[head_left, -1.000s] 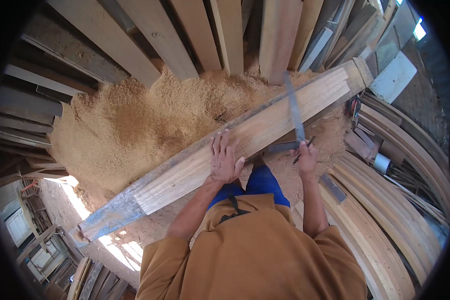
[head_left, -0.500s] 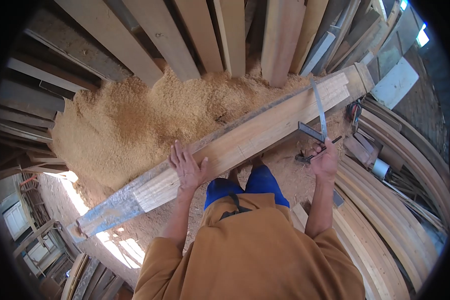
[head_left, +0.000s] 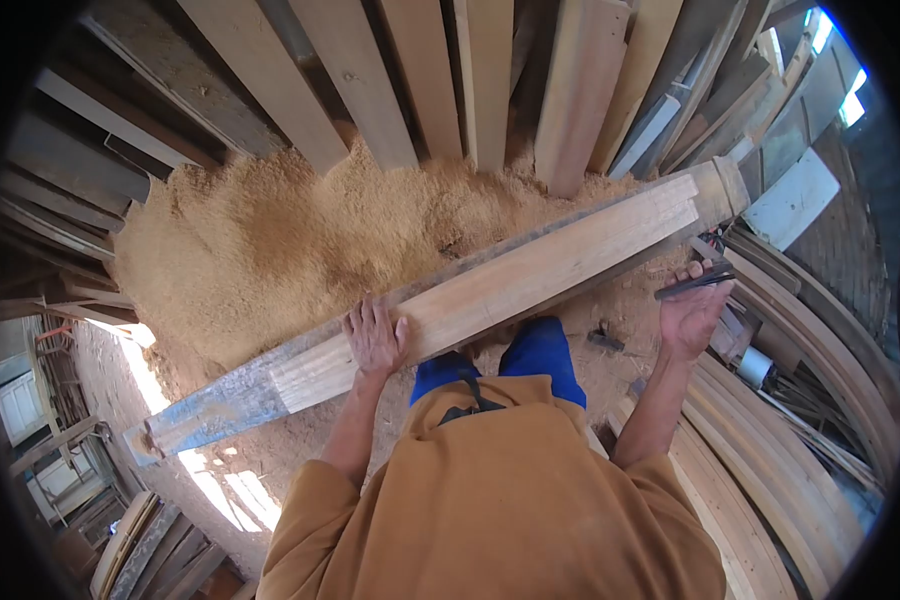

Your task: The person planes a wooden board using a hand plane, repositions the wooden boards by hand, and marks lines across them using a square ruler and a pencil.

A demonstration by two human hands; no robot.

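Observation:
A long pale wooden plank [head_left: 550,258] lies slantwise on a longer, weathered beam [head_left: 205,410]. My left hand [head_left: 375,340] rests on the plank toward its left part, fingers spread and flat on the wood. Off the plank's right side, my right hand [head_left: 694,318] is raised with its palm partly turned up. It grips a try square [head_left: 692,283], whose dark stock shows across the fingers; its metal blade is hard to make out from this angle. Whether the thin dark pencil is still in that hand cannot be told.
A large heap of sawdust [head_left: 300,250] lies beyond the beam, with several upright boards [head_left: 425,90] behind it. Stacked curved timbers [head_left: 770,470] lie at the right. A small dark object [head_left: 605,340] sits on the ground near my legs.
My right hand has moved right, away from the plank, carrying the try square. The square has turned, and its long blade no longer shows across the wood. My left hand stays on the plank.

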